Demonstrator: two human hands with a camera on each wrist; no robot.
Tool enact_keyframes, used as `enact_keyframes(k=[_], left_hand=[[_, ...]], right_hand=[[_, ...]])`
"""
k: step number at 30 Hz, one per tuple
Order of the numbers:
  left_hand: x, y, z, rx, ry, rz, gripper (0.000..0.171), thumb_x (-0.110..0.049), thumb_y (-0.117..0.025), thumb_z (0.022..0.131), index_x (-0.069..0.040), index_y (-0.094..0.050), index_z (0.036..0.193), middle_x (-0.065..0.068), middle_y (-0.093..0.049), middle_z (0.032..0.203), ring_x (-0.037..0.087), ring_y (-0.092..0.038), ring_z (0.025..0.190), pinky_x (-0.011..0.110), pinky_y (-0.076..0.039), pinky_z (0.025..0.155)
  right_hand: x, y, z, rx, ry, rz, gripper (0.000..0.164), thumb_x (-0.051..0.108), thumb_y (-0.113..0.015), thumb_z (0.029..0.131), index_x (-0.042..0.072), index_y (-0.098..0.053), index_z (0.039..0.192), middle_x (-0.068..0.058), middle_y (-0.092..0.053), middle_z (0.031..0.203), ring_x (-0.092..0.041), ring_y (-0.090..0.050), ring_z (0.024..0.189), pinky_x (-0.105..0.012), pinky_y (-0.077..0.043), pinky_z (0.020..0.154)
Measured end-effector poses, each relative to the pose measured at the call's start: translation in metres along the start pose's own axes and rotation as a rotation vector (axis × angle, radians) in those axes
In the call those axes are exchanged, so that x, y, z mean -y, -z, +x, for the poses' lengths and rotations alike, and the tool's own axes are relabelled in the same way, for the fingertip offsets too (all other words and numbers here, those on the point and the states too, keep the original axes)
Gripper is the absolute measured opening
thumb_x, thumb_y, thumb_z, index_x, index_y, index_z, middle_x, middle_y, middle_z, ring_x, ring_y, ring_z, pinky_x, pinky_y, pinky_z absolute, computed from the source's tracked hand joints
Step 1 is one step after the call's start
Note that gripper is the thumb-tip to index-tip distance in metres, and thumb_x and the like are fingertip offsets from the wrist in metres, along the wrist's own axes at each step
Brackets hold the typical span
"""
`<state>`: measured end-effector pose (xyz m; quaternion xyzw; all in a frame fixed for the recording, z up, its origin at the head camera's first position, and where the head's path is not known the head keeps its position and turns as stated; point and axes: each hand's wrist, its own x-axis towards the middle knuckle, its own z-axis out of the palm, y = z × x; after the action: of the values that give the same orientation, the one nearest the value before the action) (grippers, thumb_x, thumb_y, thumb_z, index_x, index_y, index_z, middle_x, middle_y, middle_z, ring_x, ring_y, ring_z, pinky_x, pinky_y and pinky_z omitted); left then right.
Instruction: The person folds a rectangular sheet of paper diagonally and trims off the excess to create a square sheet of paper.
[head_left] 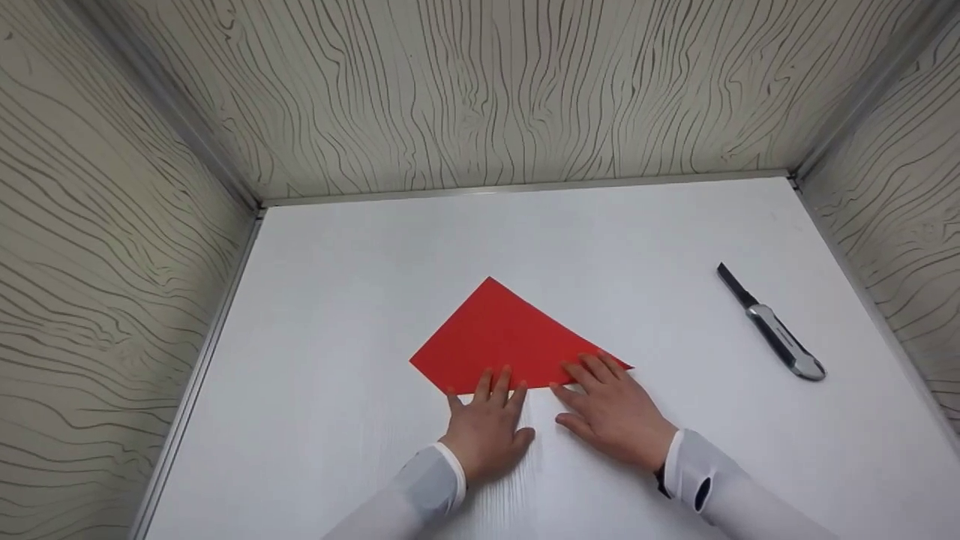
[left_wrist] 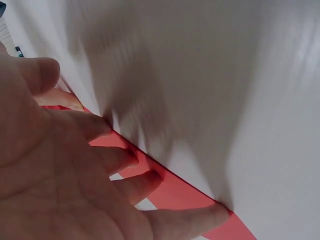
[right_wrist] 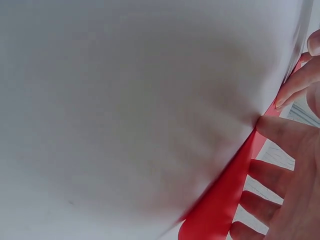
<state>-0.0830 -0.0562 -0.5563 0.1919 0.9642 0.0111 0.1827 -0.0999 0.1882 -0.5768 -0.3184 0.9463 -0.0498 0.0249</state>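
Observation:
A folded sheet of red paper lies on the white table, its top corner pointing away from me and its near edge running between my hands. The fingers of my left hand are spread and rest on the near edge, left of the middle. My right hand lies with extended fingers on the right part, close to the right corner. In the left wrist view the fingertips touch the red paper along its edge. In the right wrist view the red paper lifts slightly near one end. Neither hand grips anything.
A utility knife with a dark blade and a grey and black handle lies at the right of the white table. Wood-grain patterned panels stand at the back and both sides, with metal strips along the edges.

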Motion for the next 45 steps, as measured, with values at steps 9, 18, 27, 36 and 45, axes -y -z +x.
enact_keyframes(k=[9, 18, 27, 36, 45], left_hand=[[-0.004, -0.005, 0.001, -0.027, -0.018, 0.020, 0.083, -0.064, -0.068, 0.098, -0.040, -0.036, 0.170, 0.005, -0.034, 0.179, 0.037, -0.035, 0.164, 0.074, -0.037, 0.123], [-0.009, -0.010, 0.003, -0.023, -0.080, -0.013, 0.092, -0.061, -0.070, 0.098, -0.023, -0.032, 0.173, -0.001, -0.033, 0.179, 0.030, -0.036, 0.164, 0.044, -0.037, 0.132], [-0.012, -0.002, 0.003, 0.011, -0.064, -0.062, 0.094, -0.061, -0.074, 0.096, -0.022, -0.035, 0.172, 0.000, -0.036, 0.178, 0.032, -0.037, 0.162, 0.049, -0.039, 0.131], [-0.012, -0.001, 0.003, 0.010, -0.071, -0.049, 0.095, -0.061, -0.075, 0.095, -0.023, -0.034, 0.172, -0.001, -0.036, 0.178, 0.033, -0.038, 0.162, 0.049, -0.040, 0.130], [-0.013, -0.003, 0.006, -0.019, -0.091, -0.001, 0.089, -0.062, -0.067, 0.099, -0.017, -0.039, 0.170, 0.004, -0.041, 0.174, 0.031, -0.044, 0.156, 0.048, -0.042, 0.128]], right_hand=[[0.002, 0.002, 0.003, 0.052, -0.015, 0.017, 0.053, 0.049, -0.064, 0.106, 0.020, -0.068, 0.150, -0.015, -0.057, 0.161, -0.043, -0.050, 0.150, -0.064, -0.036, 0.128], [0.005, 0.000, 0.005, 0.043, -0.014, -0.004, 0.053, 0.048, -0.066, 0.105, 0.016, -0.070, 0.147, -0.015, -0.059, 0.159, -0.042, -0.050, 0.150, -0.061, -0.038, 0.128], [0.010, 0.001, 0.003, 0.076, -0.038, 0.054, 0.061, 0.051, -0.067, 0.103, 0.016, -0.065, 0.152, -0.015, -0.055, 0.163, -0.042, -0.047, 0.153, -0.062, -0.036, 0.129], [0.007, 0.000, 0.001, 0.048, -0.048, 0.078, 0.058, 0.050, -0.067, 0.104, 0.018, -0.065, 0.153, -0.016, -0.056, 0.161, -0.042, -0.049, 0.150, -0.061, -0.041, 0.126], [-0.003, 0.003, -0.008, 0.008, -0.071, 0.069, 0.049, 0.043, -0.065, 0.107, 0.015, -0.070, 0.147, -0.017, -0.060, 0.157, -0.045, -0.049, 0.150, -0.062, -0.041, 0.125]])
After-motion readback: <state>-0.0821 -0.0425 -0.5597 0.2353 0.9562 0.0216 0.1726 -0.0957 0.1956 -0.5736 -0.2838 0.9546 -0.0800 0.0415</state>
